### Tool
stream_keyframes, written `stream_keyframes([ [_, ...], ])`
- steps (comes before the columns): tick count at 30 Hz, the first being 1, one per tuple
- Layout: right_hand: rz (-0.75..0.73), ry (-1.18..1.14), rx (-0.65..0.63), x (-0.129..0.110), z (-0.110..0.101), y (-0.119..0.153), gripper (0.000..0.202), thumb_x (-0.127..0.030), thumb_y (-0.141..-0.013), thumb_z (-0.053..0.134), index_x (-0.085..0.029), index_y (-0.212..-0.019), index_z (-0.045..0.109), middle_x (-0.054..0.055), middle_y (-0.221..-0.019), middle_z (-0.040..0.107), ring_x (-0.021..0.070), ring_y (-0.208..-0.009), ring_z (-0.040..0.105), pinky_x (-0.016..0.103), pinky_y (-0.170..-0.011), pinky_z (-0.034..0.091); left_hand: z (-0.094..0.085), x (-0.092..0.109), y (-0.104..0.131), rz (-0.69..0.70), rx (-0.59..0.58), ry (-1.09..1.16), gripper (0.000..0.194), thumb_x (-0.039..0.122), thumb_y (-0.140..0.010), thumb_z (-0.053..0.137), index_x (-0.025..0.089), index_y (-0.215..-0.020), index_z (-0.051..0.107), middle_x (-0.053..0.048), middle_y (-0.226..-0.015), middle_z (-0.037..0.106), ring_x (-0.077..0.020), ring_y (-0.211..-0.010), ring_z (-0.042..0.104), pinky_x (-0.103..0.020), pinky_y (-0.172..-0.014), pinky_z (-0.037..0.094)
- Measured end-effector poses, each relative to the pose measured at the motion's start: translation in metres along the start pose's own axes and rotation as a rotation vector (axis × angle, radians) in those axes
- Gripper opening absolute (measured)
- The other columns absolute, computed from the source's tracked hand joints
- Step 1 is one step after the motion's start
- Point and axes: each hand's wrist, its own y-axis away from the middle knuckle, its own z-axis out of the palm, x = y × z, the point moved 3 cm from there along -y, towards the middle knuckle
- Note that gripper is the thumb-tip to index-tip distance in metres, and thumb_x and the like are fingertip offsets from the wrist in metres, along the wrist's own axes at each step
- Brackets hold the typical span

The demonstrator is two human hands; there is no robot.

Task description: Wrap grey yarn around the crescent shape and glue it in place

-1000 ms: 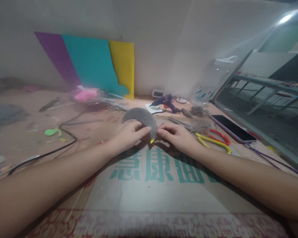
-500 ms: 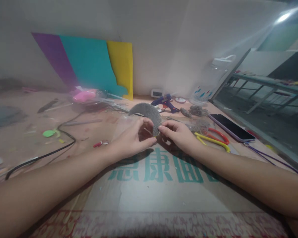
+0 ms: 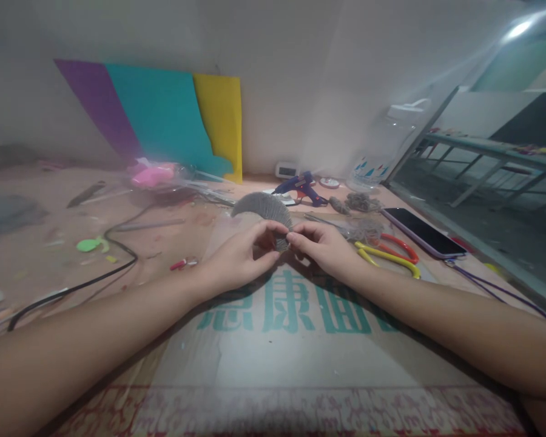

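Note:
A grey crescent wrapped in ribbed yarn (image 3: 264,206) rises above my fingers, its curve arching to the left. My left hand (image 3: 248,252) grips its lower right end, thumb below and fingers above. From the other side my right hand (image 3: 321,246) pinches the same end between thumb and fingertip. The two hands meet there, and their fingers hide part of the crescent. Under both hands lies a cardboard sheet with green printed characters (image 3: 286,303).
Scissors with yellow and red handles (image 3: 389,258) and a phone (image 3: 423,232) lie to the right. Behind are a blue glue gun (image 3: 301,187), grey yarn (image 3: 363,203) and a clear bottle (image 3: 375,152). A black cable (image 3: 95,280) curves at left, near a pink bagged item (image 3: 155,176).
The crescent has tipped lower and slightly left, and its inner opening shows less. My left fingers have moved over its end, closer to my right fingertips.

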Motion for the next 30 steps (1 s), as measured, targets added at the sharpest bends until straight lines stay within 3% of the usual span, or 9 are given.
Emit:
stream_keyframes([
  [7,-0.050,0.044,-0.011,0.0008,-0.0004,-0.0010,0.034,-0.050,-0.087,0.058,-0.017,-0.081,0.063,-0.002,-0.065,0.057,0.0080,-0.050,0.046,0.021,-0.045,0.035,-0.0016,-0.0010,-0.0014,-0.012,0.074,-0.022,0.029,0.021,-0.087,0.055,0.020,-0.116,0.055,-0.002,-0.094,0.063,-0.0143,-0.084,0.062,-0.028,-0.076,0.051],
  [12,0.005,0.095,-0.039,-0.0051,0.0027,0.0004,0.022,-0.037,-0.083,0.064,-0.016,-0.090,0.067,-0.001,-0.069,0.063,0.0078,-0.050,0.047,0.021,-0.046,0.037,-0.0025,-0.0015,-0.0025,-0.061,0.107,0.000,0.028,0.024,-0.088,0.057,0.017,-0.115,0.055,-0.003,-0.093,0.064,-0.0148,-0.083,0.063,-0.029,-0.074,0.051],
  [17,0.043,0.107,-0.018,-0.0042,0.0028,-0.0002,0.016,-0.033,-0.082,0.063,-0.017,-0.081,0.064,-0.003,-0.062,0.060,0.0079,-0.046,0.048,0.020,-0.043,0.036,-0.0018,-0.0007,-0.0019,-0.073,0.084,0.017,0.028,0.024,-0.088,0.056,0.018,-0.116,0.055,-0.002,-0.089,0.063,-0.0146,-0.080,0.063,-0.027,-0.070,0.051],
  [22,0.031,0.134,-0.019,-0.0010,0.0018,0.0000,0.024,-0.039,-0.086,0.060,-0.017,-0.079,0.063,-0.003,-0.059,0.058,0.0083,-0.044,0.047,0.020,-0.041,0.035,-0.0023,-0.0011,-0.0023,-0.073,0.094,0.020,0.024,0.023,-0.087,0.056,0.019,-0.111,0.057,-0.001,-0.087,0.063,-0.0137,-0.078,0.063,-0.027,-0.071,0.052],
  [30,0.052,-0.008,-0.048,0.0038,0.0011,-0.0010,0.031,-0.048,-0.084,0.062,-0.018,-0.080,0.057,-0.005,-0.059,0.053,0.0071,-0.045,0.044,0.018,-0.038,0.034,-0.0008,-0.0006,-0.0004,-0.009,0.034,-0.009,0.023,0.020,-0.086,0.054,0.020,-0.108,0.058,-0.001,-0.095,0.064,-0.0141,-0.084,0.062,-0.029,-0.079,0.051],
])
